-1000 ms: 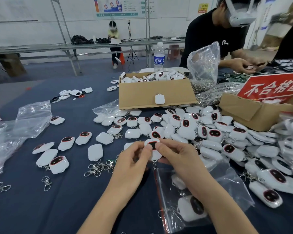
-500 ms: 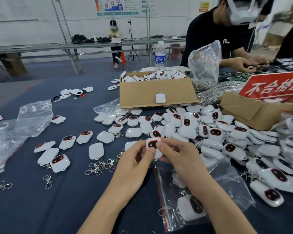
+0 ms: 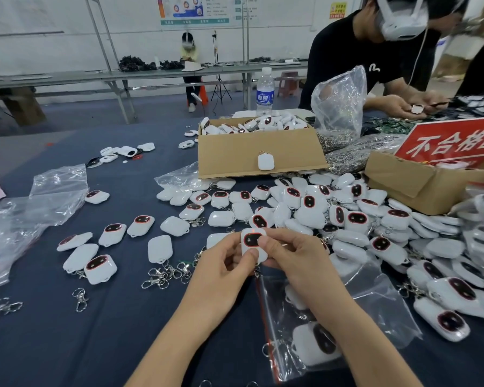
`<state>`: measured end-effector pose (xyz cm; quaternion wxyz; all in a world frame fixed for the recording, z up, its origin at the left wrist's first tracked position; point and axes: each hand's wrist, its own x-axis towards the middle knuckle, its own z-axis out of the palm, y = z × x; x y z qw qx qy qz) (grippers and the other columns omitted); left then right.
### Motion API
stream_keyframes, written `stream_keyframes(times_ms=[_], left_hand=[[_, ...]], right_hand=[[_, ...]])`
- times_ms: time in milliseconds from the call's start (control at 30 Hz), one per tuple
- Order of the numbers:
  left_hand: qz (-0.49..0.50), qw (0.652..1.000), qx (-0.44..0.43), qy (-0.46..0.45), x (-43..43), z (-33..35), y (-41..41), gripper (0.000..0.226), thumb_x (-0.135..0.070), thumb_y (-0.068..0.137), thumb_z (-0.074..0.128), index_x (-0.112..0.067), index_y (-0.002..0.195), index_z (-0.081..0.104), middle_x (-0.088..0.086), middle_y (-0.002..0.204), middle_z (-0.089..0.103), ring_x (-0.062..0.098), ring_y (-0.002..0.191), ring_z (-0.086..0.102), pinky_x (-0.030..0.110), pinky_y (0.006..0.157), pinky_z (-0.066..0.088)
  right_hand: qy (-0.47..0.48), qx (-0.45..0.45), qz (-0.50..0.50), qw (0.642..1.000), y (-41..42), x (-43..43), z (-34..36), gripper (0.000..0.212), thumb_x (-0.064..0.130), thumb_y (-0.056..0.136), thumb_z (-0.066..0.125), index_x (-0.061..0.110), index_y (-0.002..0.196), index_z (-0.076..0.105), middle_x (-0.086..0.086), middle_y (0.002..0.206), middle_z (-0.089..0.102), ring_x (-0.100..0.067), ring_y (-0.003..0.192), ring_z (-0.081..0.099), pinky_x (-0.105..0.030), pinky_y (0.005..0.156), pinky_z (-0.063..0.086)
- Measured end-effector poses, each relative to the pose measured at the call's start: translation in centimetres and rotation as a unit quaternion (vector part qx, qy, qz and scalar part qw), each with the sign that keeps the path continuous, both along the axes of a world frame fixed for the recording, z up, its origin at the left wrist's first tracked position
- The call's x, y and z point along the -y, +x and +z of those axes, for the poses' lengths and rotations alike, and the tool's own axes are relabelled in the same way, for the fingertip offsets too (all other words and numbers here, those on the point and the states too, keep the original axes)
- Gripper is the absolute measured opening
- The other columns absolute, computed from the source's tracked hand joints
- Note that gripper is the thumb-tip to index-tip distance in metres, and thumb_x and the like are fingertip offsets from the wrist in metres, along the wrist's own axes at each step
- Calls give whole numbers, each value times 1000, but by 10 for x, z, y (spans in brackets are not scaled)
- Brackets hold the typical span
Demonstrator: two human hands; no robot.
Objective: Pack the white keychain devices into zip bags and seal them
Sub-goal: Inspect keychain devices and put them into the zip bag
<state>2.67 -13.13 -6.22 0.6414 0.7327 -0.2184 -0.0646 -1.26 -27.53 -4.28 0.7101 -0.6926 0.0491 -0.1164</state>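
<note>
Both hands (image 3: 229,263) (image 3: 294,255) pinch one device (image 3: 252,243); its dangling clip could snag the bag (image 3: 333,325) mouth, stalling insertion.

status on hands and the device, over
Left hand and right hand both pinch one white keychain device, dark face up. Zip bag lies under the right forearm, devices already inside. Nothing between device and bag.

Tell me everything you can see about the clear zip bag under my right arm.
The zip bag is clear, crinkled, glossy plastic with a red strip along its left edge. It lies flat on the dark blue table, beside the device pile. Inside are white keychain devices, one showing its dark face. Your right forearm crosses over it. Whether it is sealed cannot be told.
</note>
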Motion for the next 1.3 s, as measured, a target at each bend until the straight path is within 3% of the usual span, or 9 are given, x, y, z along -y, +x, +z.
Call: stream_keyframes(times_ms=[133, 200, 333, 433, 633, 833, 967, 1100, 1300], left_hand=[[3, 1000, -2, -3, 1, -2, 0, 25, -26, 97, 63, -45, 110, 71, -3, 104, 76, 23, 100, 69, 39, 93, 57], [10, 1000, -3, -3, 0, -3, 1, 27, -18, 99, 65, -42, 110, 72, -6, 99, 77, 14, 93, 71, 28, 86, 57], [13, 999, -28, -28, -5, -3, 5, 23, -7, 96, 67, -26, 108, 72, -6, 101, 78, 8, 97, 72, 14, 83, 52], [9, 998, -41, -40, -5, -1, 4, 20, -3, 94, 68, -20, 104, 70, -5, 100, 78, 6, 95, 72, 11, 79, 51], [27, 999, -36, -30, -4, -2, 4, 18, -7, 94, 69, -22, 105, 70, -7, 100, 78, 7, 97, 72, 14, 82, 53], [40, 995, -81, -35, -1, 1, 4, 28, -14, 104, 53, -25, 128, 63, -3, 105, 78, 17, 96, 75, 36, 99, 52], [20, 998, -61, 7, 1, 4, 2, 33, -18, 107, 46, -34, 108, 74, -6, 96, 77, 10, 76, 65, 24, 84, 56], [27, 998, -49, 20, 2, 4, 1, 34, -17, 106, 46, -29, 96, 76, -6, 77, 72, 8, 68, 60, 20, 74, 53], [41, 997, -57, -44, 0, 4, 2, 28, -19, 105, 52, -37, 117, 70, -5, 106, 77, 19, 93, 71, 31, 88, 58]], right_hand=[[-13, -10, -8, 1000, 1, 2, -3, 22, 24, 92, 72, 42, 81, 79, 4, 87, 79, -21, 88, 75, -25, 81, 61], [-26, -8, 2, 1000, 0, 2, -1, 27, 22, 92, 71, 45, 82, 79, 8, 87, 79, -14, 87, 74, -21, 80, 59], [-77, -5, 28, 997, -2, 4, 0, 26, 5, 90, 71, 28, 101, 77, 9, 96, 77, -3, 94, 70, -10, 81, 50], [-77, -16, 44, 996, -3, 4, 0, 25, -1, 90, 69, 20, 102, 75, 6, 101, 77, -5, 99, 69, -17, 86, 53], [-72, -6, 38, 997, -2, 4, -2, 26, -1, 90, 69, 23, 100, 75, 6, 97, 77, -9, 98, 69, -15, 80, 52], [-81, 7, 55, 995, -2, 5, -1, 43, 1, 92, 68, 35, 118, 68, 8, 105, 73, -5, 88, 71, -17, 84, 54], [-43, 9, 54, 998, -1, 4, -2, 51, -3, 87, 73, 27, 126, 64, 1, 94, 68, -1, 70, 70, -10, 71, 51], [-14, 14, 73, 997, -1, 3, -3, 51, -5, 85, 74, 22, 126, 64, 7, 77, 63, -4, 64, 68, -12, 66, 53], [-117, 27, 54, 991, 1, 4, -5, 50, 7, 92, 70, 54, 107, 66, 19, 87, 69, 3, 74, 66, -13, 69, 52]])
